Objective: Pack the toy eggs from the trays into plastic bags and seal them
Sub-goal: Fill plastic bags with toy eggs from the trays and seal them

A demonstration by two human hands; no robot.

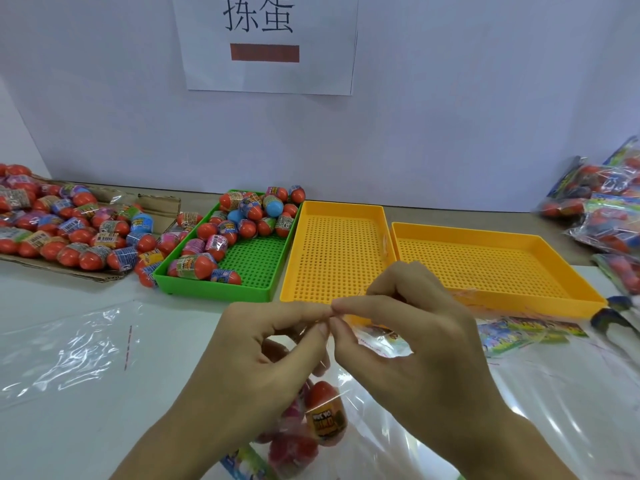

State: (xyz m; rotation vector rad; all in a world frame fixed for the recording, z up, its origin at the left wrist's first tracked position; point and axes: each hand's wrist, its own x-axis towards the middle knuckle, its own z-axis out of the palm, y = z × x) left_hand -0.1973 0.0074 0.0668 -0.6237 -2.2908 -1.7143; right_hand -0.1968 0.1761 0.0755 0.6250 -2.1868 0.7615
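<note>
Bright even light, soft shadows, wide-angle edge distortion.

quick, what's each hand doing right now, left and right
Left hand: closed, pinching the top edge of the plastic bag that holds toy eggs.
Right hand: closed, pinching the same bag edge, fingertips meeting the left's.

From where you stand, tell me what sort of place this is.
Probably a packing or sorting workstation, not a home. A printed paper sign hangs on the bare wall, perforated trays, one green tray holding toy eggs, stand in a row, and filled bags pile at the right.
</note>
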